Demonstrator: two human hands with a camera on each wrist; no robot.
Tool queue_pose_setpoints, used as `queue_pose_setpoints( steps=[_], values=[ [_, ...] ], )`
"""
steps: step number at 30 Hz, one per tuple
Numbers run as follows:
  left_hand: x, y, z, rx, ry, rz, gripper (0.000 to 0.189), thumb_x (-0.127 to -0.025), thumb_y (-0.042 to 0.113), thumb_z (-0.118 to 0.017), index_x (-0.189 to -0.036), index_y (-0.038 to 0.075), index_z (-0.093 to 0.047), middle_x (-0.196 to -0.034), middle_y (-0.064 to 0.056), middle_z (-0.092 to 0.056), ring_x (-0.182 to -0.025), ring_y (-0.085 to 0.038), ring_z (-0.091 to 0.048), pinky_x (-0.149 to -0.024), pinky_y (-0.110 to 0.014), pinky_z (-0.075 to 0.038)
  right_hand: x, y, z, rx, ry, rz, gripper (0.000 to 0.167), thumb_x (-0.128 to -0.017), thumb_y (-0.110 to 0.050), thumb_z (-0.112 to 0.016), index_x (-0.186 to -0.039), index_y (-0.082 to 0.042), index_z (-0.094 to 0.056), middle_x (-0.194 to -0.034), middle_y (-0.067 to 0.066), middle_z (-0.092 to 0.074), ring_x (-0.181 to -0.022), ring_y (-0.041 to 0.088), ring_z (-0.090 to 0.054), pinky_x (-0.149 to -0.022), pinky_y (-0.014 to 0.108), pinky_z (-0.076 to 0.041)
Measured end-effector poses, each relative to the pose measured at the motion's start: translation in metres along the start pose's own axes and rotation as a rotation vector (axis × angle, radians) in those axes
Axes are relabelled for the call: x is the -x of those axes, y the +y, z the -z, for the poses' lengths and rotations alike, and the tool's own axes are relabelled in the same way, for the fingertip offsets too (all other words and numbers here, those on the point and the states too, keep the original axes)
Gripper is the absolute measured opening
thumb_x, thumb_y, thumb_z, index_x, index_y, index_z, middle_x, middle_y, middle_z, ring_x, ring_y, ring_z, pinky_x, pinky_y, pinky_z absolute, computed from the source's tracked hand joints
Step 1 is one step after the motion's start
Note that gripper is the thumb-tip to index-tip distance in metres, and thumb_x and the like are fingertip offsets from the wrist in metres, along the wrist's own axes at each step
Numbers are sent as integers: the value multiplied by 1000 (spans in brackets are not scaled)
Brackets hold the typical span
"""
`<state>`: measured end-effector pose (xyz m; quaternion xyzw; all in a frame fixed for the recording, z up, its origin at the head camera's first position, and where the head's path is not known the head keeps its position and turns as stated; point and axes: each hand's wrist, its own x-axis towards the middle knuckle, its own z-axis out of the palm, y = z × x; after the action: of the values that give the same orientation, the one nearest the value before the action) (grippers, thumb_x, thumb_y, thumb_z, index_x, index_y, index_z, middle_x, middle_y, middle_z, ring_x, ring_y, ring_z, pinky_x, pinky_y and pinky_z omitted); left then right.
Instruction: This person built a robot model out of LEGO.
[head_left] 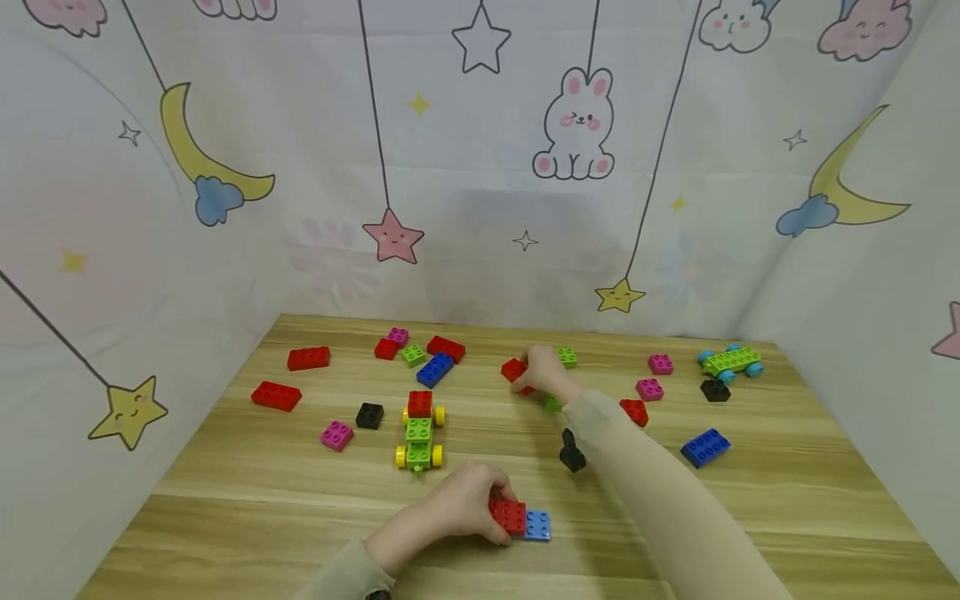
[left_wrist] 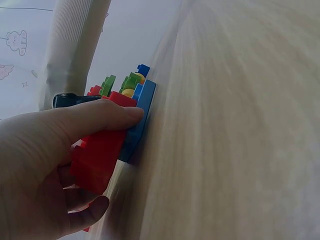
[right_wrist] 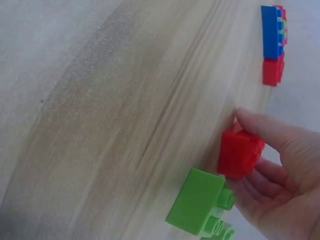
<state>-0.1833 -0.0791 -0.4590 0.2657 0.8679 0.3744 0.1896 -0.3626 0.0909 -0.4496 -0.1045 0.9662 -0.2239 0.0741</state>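
Near the front of the table, my left hand grips a red brick that sits on a light blue plate. The left wrist view shows the thumb pressed along this red brick, right beside the blue plate. Farther back, my right hand pinches another red brick between thumb and fingers. In the right wrist view, that red brick is close over the wood, with a green brick next to it. My right fingers are partly hidden behind the brick.
A yellow-wheeled vehicle of green and red bricks stands left of centre. A black piece lies beside the right forearm. Blue bricks, pink bricks and a blue-wheeled green base are on the right; several loose bricks are on the left.
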Motion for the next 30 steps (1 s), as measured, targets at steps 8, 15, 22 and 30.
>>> queue_pose_setpoints(
  steps=[8,15,22,30],
  values=[
    [-3,-3,-2,0,7,-5,32,-61,16,-92,-86,16,-72,-81,14,-64,-74,3,-54,-68,-16,-47,4,-5,4,-44,21,10,50,-78,-14,-81,-121,5,-64,-120,19,-66,-108,30,-62,-92,38,-53],
    [-2,-4,-1,3,8,-17,32,-61,16,-92,-86,15,-72,-82,13,-66,-74,3,-54,-68,-16,-47,10,-12,14,-120,56,38,49,-84,-14,-75,-127,3,-61,-121,19,-66,-107,30,-62,-92,39,-53],
    [-3,-3,-1,-2,12,-25,32,-61,15,-92,-86,14,-72,-82,12,-66,-73,2,-53,-67,-16,-47,28,-20,30,-203,145,132,44,-84,-15,-75,-124,1,-64,-116,18,-67,-103,31,-64,-87,40,-56],
    [-2,-3,-1,-2,13,-27,32,-61,16,-92,-86,15,-72,-83,12,-66,-74,2,-53,-68,-17,-47,60,-23,44,-309,233,280,42,-81,-13,-77,-119,1,-66,-111,18,-68,-95,31,-63,-81,42,-57]
  ],
)
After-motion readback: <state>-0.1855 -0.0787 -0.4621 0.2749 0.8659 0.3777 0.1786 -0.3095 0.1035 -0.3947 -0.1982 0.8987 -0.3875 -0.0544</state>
